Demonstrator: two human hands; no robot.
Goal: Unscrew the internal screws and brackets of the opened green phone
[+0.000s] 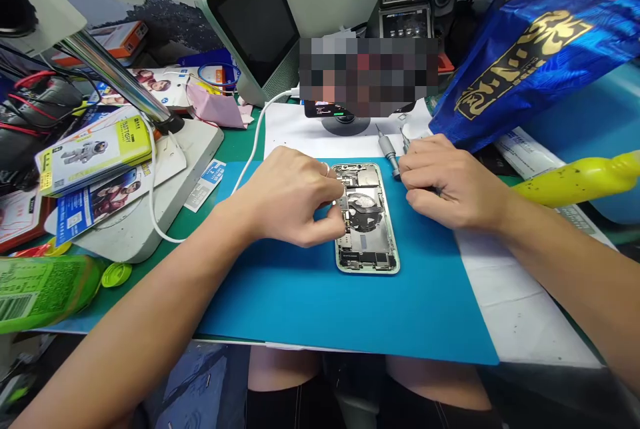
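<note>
An opened smartphone (373, 215) lies face up on a blue mat (310, 309), its inner parts and a round coil showing. My left hand (305, 199) reaches over the phone's left edge, thumb and fingers curled into a pinch. Whatever those fingertips hold, if anything, is hidden. To the right of the phone, my right hand (440, 179) rests closed on the mat, and its contents cannot be made out. A grey screwdriver (388, 151) lies beside its knuckles. The slim tip of another metal tool (404, 139) shows just behind the hand.
Behind the phone stand a blurred-out device on a round base (345, 125) and a tilted screen (257, 15). A blue foil bag (530, 62) and a yellow bottle (580, 181) are at right. Boxes (95, 152), a lamp base (135, 229), a white cable (257, 135) and a green bottle (45, 292) crowd the left.
</note>
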